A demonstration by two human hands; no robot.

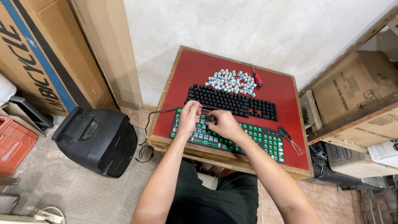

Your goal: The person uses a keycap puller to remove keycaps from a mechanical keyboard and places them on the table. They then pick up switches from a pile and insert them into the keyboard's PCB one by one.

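I see both hands over the near keyboard base [244,139], a black frame with a green board showing through and a few blue switches already seated at its left end. It lies along the near edge of the red table [199,68], cable running off the left side. My left hand [189,117] rests on the base's far-left part, fingers curled down onto it. My right hand [222,123] sits just beside it, fingers bent and pinched toward the left hand; whether anything small is held between them I cannot tell.

Just beyond the hands lies the black key frame [232,101], parallel to the base and touching or nearly touching its far edge. Farther still is a pile of blue switches [232,81], with a red-handled screwdriver [257,77] at its right. A wire puller [290,139] lies at the base's right end.

On the floor to the left stands a black speaker [97,139], with cardboard boxes [37,54] behind it.
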